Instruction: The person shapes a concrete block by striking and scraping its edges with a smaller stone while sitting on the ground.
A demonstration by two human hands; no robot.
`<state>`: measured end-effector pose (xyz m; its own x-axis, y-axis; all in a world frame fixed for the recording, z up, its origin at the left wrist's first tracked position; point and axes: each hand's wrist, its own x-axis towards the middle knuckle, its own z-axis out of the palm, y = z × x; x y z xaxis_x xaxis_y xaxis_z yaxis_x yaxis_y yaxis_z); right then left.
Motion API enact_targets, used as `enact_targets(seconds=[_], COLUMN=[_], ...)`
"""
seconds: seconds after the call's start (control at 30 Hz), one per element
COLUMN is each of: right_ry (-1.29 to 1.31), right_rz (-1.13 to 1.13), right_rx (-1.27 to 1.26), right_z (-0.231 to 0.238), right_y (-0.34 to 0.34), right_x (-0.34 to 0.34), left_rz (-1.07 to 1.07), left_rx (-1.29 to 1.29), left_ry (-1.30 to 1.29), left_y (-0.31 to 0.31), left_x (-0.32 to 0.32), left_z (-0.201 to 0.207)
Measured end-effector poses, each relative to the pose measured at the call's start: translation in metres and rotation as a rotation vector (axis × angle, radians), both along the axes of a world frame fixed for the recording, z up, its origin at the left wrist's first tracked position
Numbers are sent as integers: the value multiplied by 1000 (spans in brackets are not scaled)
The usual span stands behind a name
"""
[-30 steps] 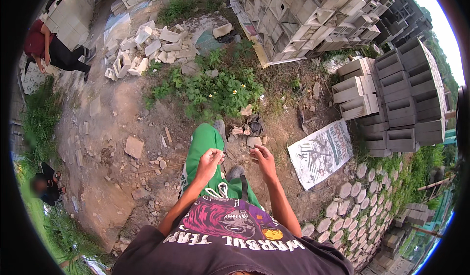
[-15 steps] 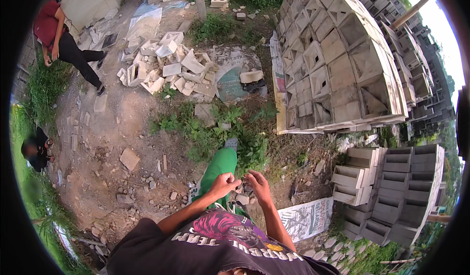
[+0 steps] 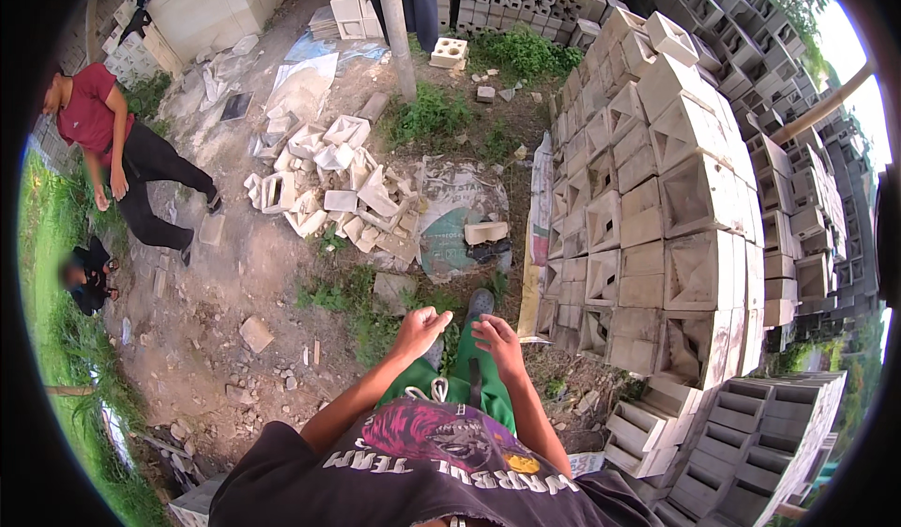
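ahead, rubble pile (image 3: 340, 198), block stack (image 3: 643, 213); left hand (image 3: 419, 334) curled, right hand (image 3: 498, 345) half-open, contents unclear

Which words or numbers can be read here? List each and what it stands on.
Dark shirt: large white lettering, readable but not copied out here.
White-and-green sheet, centre: print too small and blurred to read.
White sheet, lower right: partly hidden, print too blurred to read.

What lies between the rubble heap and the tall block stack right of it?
Head view: a flattened sheet, a pale block chunk, dark plastic and a narrow sheet strip.
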<state>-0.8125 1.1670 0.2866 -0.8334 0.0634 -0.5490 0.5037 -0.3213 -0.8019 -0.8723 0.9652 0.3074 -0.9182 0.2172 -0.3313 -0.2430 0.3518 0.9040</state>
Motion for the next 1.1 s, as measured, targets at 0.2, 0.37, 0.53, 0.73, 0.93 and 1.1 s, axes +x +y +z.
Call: enact_targets(seconds=[0.2, 0.37, 0.53, 0.73, 0.93, 1.1], right_ry=[21, 5, 15, 12, 70, 79], right_rz=[196, 315, 408, 554, 691, 729], right_rx=[29, 49, 15, 31, 108, 93], right_z=[29, 47, 41, 26, 47, 62], right_y=[55, 76, 77, 49, 0, -47], right_x=[-100, -175, -239, -350, -484, -584], left_rz=[299, 421, 488, 581, 605, 647], left_rx=[221, 316, 382, 400, 359, 81], left_ry=[-89, -187, -134, -73, -44, -66], left_y=[54, 66, 60, 42, 1, -53], left_x=[-57, -92, -140, -221, -347, -436], left_z=[32, 35, 37, 4, 19, 54])
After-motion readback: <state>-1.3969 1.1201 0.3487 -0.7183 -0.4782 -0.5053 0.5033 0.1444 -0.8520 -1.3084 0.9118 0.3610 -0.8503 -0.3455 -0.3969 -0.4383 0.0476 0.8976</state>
